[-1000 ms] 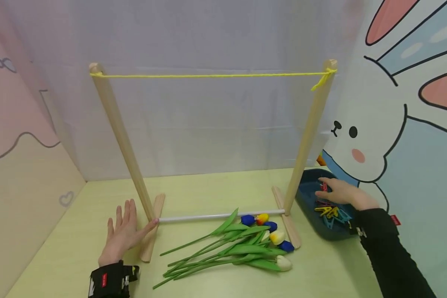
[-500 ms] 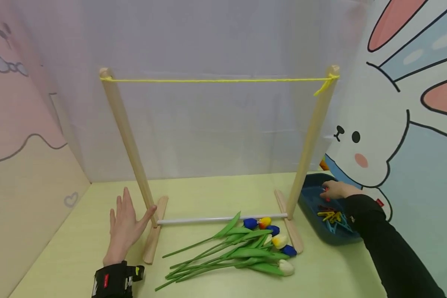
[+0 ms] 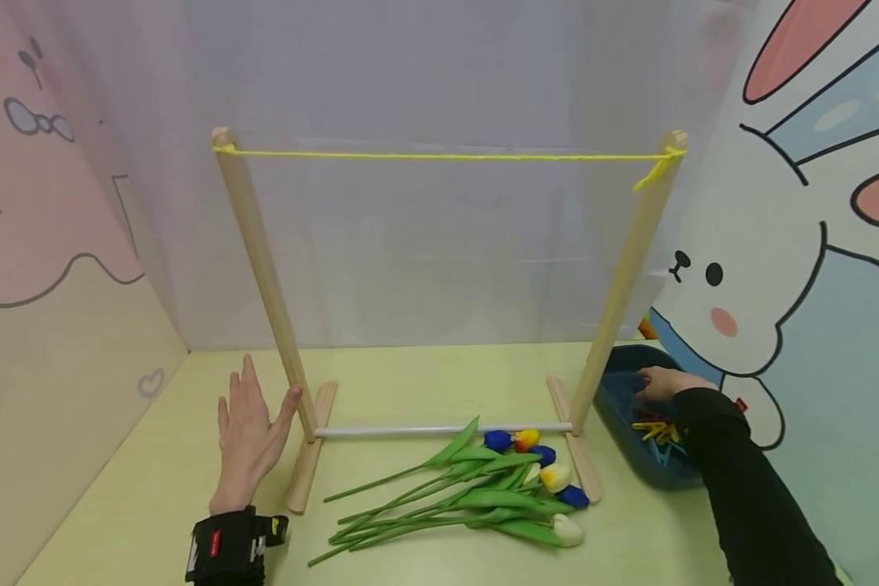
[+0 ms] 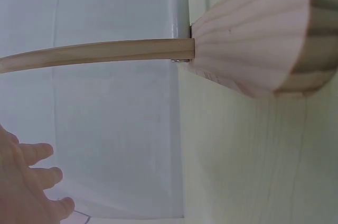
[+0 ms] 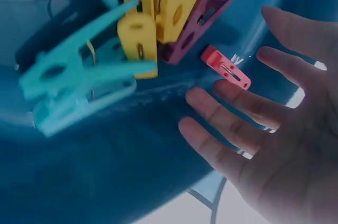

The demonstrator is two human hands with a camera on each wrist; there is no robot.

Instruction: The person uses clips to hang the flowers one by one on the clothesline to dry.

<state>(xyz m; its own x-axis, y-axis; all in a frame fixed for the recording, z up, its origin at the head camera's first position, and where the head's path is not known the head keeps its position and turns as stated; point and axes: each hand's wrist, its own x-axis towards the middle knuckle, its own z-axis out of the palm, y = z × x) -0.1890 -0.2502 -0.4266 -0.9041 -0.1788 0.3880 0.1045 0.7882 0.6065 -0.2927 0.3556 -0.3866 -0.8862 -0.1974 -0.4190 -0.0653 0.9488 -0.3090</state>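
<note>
Spread fingers and an upright palm mark my left hand [image 3: 247, 443], its thumb close to the left wooden post [image 3: 267, 285]; whether they touch I cannot tell. My right hand [image 3: 662, 384] reaches into the dark blue bin [image 3: 626, 452]. In the right wrist view its fingers [image 5: 211, 142] are apart and slightly bent, with nothing gripped. A small red clothespin [image 5: 227, 67] lies by those fingertips. Beside it are a purple clothespin [image 5: 198, 20], yellow clothespins [image 5: 138, 44] and turquoise clothespins [image 5: 79, 78].
A yellow string [image 3: 439, 156] runs taut between the tops of the left post and the right wooden post [image 3: 626, 285]. A white rod [image 3: 410, 431] joins them low down. Artificial tulips [image 3: 483, 496] lie in front on the table [image 3: 154, 521], their blooms close to the right foot [image 3: 582, 468].
The right hand has gone from above the bin down into it, among the clothespins. The left hand has turned more upright, its thumb higher along the post. The head view has shifted slightly.
</note>
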